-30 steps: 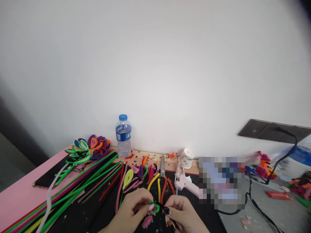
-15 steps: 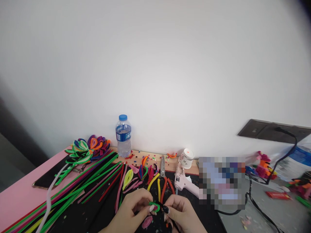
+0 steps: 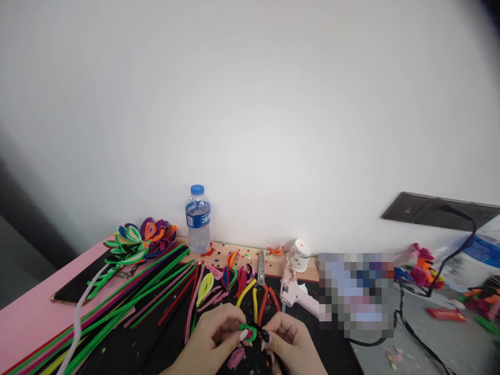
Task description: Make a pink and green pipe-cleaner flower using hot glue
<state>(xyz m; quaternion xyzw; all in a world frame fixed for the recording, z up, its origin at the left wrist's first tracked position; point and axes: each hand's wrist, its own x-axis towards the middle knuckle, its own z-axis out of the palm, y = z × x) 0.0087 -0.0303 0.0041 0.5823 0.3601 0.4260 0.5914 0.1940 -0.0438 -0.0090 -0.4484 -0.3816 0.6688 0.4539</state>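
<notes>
At the bottom middle, my left hand (image 3: pixel 213 338) and my right hand (image 3: pixel 291 344) meet over a black mat (image 3: pixel 156 344). Both pinch a small green pipe-cleaner loop (image 3: pixel 247 332) with pink and black parts in it. A pink folded piece (image 3: pixel 236 358) lies just under my left fingers. Orange-handled scissors (image 3: pixel 264 291) and short bent pipe-cleaner pieces (image 3: pixel 226 281) lie just beyond my hands.
Long green, pink and red pipe cleaners (image 3: pixel 133 302) fan out to the left, ending in finished flower loops (image 3: pixel 140 239). A water bottle (image 3: pixel 198 219), a small white cup (image 3: pixel 299 255) and a pink glue gun (image 3: pixel 297 294) stand farther back. A black cable (image 3: pixel 410 323) runs at the right.
My right fingers have shifted slightly left and closer round the green loop. My left hand has barely moved.
</notes>
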